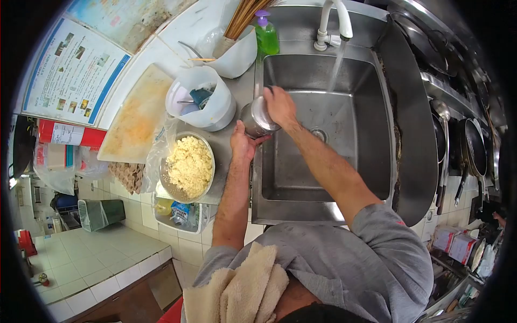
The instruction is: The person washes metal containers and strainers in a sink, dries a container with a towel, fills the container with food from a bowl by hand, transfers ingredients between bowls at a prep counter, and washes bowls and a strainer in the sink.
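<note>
A shiny metal cup is held tilted over the left rim of the steel sink. Cradling it from below is my left hand, with the thumb along its side and the fingers underneath. My right hand is curled over the cup's right upper side; its fingertips are partly hidden, so I cannot see whether something small is under them. Water runs from the white faucet into the basin, apart from both hands and the cup.
Left of the sink stand a white tub with a scrubber inside, and a bowl of crumbly yellow food. Behind them are a green soap bottle and a cut white container with a stick brush. Pans hang at right.
</note>
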A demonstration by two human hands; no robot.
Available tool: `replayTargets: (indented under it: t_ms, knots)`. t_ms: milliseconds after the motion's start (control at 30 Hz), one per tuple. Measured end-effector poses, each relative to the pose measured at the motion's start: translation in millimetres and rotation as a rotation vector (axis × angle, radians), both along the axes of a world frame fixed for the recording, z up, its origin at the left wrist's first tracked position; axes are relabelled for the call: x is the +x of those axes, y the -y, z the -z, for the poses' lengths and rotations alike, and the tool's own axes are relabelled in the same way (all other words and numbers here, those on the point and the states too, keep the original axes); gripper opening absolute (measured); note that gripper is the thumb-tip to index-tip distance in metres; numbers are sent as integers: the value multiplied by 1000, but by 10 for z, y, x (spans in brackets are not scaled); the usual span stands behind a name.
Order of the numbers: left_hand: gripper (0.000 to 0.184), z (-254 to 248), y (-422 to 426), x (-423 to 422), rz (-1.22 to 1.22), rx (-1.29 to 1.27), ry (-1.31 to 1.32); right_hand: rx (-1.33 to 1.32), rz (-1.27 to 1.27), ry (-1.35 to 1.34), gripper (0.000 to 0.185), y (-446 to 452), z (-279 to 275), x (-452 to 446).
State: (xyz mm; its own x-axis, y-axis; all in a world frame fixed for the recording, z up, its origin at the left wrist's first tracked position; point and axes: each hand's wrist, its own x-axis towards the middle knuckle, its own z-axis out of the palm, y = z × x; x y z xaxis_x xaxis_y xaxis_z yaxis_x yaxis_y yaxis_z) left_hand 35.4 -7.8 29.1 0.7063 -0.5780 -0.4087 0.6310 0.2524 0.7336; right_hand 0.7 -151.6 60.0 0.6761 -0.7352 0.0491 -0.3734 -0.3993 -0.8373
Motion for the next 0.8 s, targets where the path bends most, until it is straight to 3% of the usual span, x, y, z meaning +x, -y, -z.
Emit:
replayTargets:
  t_ms: [67, 133, 233, 300, 333, 400, 433, 500, 567, 600, 633, 700, 733, 767, 800]
  knots:
    - [44, 116, 42, 28, 43, -34, 12, 243, 272, 16, 40, -78, 269, -224]
    - [45, 138, 96, -19, 88, -52, 19, 597, 375, 245, 34, -210, 704, -441]
    - [45, -27, 161, -87, 73, 130, 126, 751, 426, 354, 27, 47, 735, -704]
    - [42, -129, 146, -62, 171, 348, 423, 889, 381, 581, 24, 409, 469, -793]
    - [42, -285, 146, -58, 178, 350, 425, 875, 342, 633, 25, 500, 230, -779]
    - [38, -778, 161, -50, 397, 619, 997, 846, 209, 702, 29, 589, -160, -672]
    - [38, -954, 166, -70, 399, 623, 1002, 833, 117, 717, 31, 560, -288, -595]
    - [32, -1198, 140, -83, 507, 669, 1668, 921, 3, 636, 33, 374, -511, -505]
    - [34, -1143, 103, -53, 544, 754, 1731, 1031, -197, 497, 39, 184, -439, -368]
    - [41, -1080, 101, -70, 375, 614, 1776, 1197, -190, 461, 37, 35, -357, -324]
    - [50, -993, 91, -71, 209, 472, 1810, 1302, -413, 394, 34, -45, -173, -306]
    - [50, -762, 11, -62, 251, 568, 1780, 1371, -403, 211, 30, -335, 283, -215]
    - [46, -703, -26, -88, 312, 710, 1890, 1371, -531, 225, 28, -500, 269, -355]
    - [43, -659, -59, -111, 377, 855, 1992, 1318, -348, 61, 31, -659, -328, -578]
    - [43, -680, -86, -145, 343, 901, 2002, 939, -518, 219, 31, -750, 63, -488]
